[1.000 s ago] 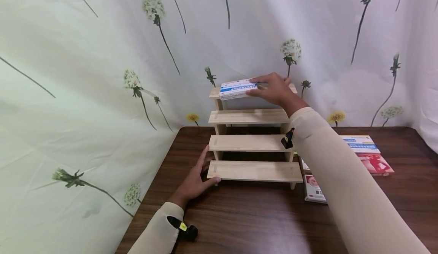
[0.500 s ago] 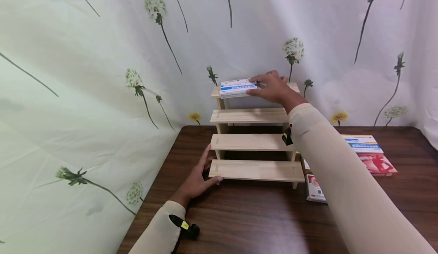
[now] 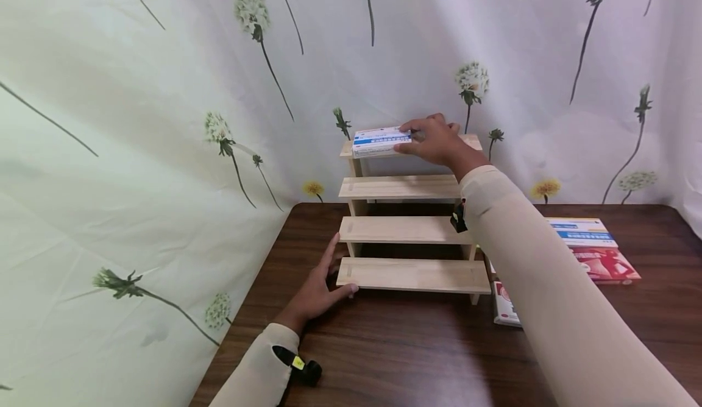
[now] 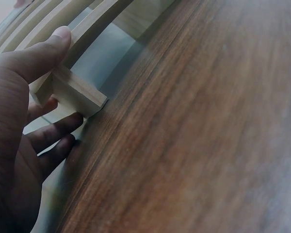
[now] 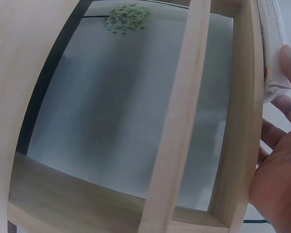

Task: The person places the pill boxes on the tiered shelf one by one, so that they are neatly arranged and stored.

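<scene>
A pale wooden stepped rack (image 3: pixel 415 273) stands on the table. On the left part of its top shelf lies a white and blue medicine box (image 3: pixel 378 142). My right hand (image 3: pixel 436 142) pinches the box's right end between thumb and fingers. In the right wrist view, the box (image 5: pixel 276 53) sits by the top shelf's edge, the hand (image 5: pixel 281 160) beside it. My left hand (image 3: pixel 315 294) holds the rack's lower left end. In the left wrist view its thumb (image 4: pixel 46 53) rests on the bottom step's front and the fingers reach around the end.
Right of the rack lie a white and blue box (image 3: pixel 584 230), a red box (image 3: pixel 606 264) and a white and red box (image 3: pixel 504 306), partly hidden by my right sleeve (image 3: pixel 526 261). A flower-printed curtain (image 3: pixel 274 78) hangs behind the dark wooden table (image 3: pixel 406 346).
The box's front has come down slightly and it now lies flatter on the top shelf, my right hand still pinching it. The left hand keeps its place on the rack.
</scene>
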`<state>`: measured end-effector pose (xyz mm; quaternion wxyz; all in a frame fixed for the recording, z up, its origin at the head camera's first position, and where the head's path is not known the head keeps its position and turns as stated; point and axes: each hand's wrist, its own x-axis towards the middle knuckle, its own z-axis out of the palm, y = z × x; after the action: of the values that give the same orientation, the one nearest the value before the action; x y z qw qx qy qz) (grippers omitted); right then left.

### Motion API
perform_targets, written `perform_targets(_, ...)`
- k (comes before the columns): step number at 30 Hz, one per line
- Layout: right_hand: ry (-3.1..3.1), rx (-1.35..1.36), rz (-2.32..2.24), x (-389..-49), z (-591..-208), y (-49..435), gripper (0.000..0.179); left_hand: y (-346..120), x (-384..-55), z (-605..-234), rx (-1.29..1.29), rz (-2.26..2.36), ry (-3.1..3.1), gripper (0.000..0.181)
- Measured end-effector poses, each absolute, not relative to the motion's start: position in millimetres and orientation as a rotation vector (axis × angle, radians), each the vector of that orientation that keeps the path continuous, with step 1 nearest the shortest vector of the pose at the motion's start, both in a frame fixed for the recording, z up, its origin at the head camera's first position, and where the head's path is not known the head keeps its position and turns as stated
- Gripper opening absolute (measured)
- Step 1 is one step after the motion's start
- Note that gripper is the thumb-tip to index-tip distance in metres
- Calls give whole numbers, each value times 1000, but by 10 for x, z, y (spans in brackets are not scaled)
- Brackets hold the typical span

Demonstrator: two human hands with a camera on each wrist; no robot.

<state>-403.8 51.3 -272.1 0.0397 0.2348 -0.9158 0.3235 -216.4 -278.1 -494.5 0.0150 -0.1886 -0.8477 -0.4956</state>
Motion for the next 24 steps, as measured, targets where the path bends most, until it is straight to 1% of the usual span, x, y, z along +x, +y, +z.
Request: perform_targets(24,-2830,717,924,-4012,-2733,489,68,-2780,-2164,-4957,-583,-1558,-2641,117)
